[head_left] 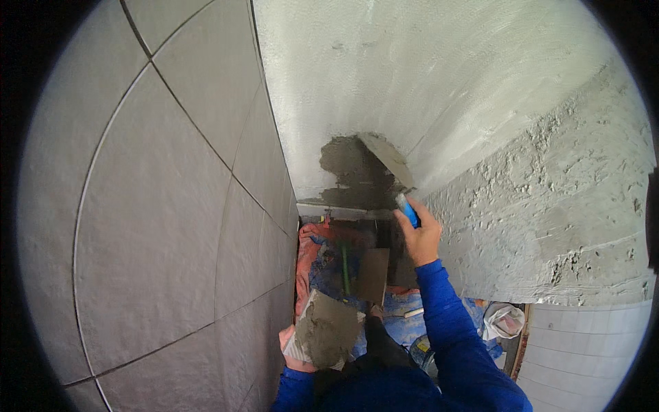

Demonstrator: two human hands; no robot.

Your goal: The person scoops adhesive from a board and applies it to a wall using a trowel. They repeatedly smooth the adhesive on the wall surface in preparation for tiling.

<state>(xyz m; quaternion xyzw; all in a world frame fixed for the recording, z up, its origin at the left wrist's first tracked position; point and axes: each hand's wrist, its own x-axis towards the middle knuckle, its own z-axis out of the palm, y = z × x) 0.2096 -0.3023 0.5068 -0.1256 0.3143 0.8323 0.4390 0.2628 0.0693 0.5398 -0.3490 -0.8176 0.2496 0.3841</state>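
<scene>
My right hand point(421, 237) is closed round the blue handle of a trowel point(386, 156). The blade lies tilted against the pale plastered wall point(357, 75), at the edge of a dark wet mortar patch point(341, 163) low on that wall. Close to my body, my left hand point(295, 351) grips the side of a light-coloured board point(306, 317). A thick layer of grey mortar point(331, 328) covers most of the board's upper face. The left fingers are partly hidden beneath it.
Large grey tiles point(158, 199) cover the wall close on my left. Rough plaster point(542, 213) covers the right side, above white tiles point(583, 350). Below lie red and blue sheeting point(405, 323), a brown slab point(373, 275), a green strip point(346, 268) and a white bag point(503, 321).
</scene>
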